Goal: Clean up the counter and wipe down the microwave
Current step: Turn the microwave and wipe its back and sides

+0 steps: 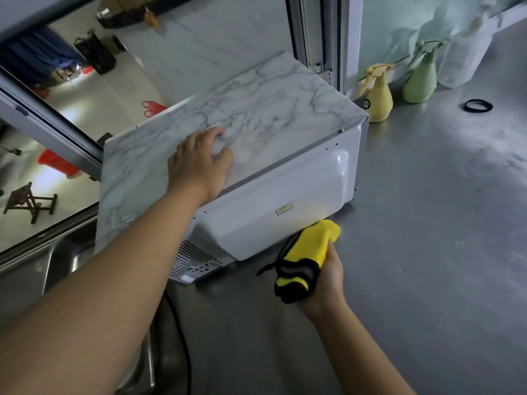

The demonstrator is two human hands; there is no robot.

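1. Microwave [285, 178]: it stands on the grey counter [427, 252] with its white back panel turned toward the camera and its marble-patterned top facing up. Its long axis runs from about 8 o'clock (vent grille end) to 2 o'clock (corner near the spray bottles).

2. Left hand [199, 163]: it rests palm-down on the marble top near the rear edge, fingers spread and only slightly bent, grasping nothing. Judgement: it steadies the unit.

3. Right hand [328, 277]: it grips a folded yellow cloth [308, 252] with dark trim, fingers wrapped around the bundle. The cloth's free end points toward 12 o'clock and lies just beside the lower edge of the back panel; whether it touches the panel cannot be determined.

4. Governing relation: the back panel lies at 11 to 12 o'clock from the cloth hand, immediately adjacent. The right hand is the nearer hand to that panel; the left is already on the top.

5. Judgement of the next move: a wipe stroke should follow the long axis of the panel, from 2 o'clock toward 8 o'clock or the reverse.

6. Other items: a yellow spray bottle [377, 95] and a green spray bottle [420, 78] stand at 1 o'clock, past the microwave's far corner.
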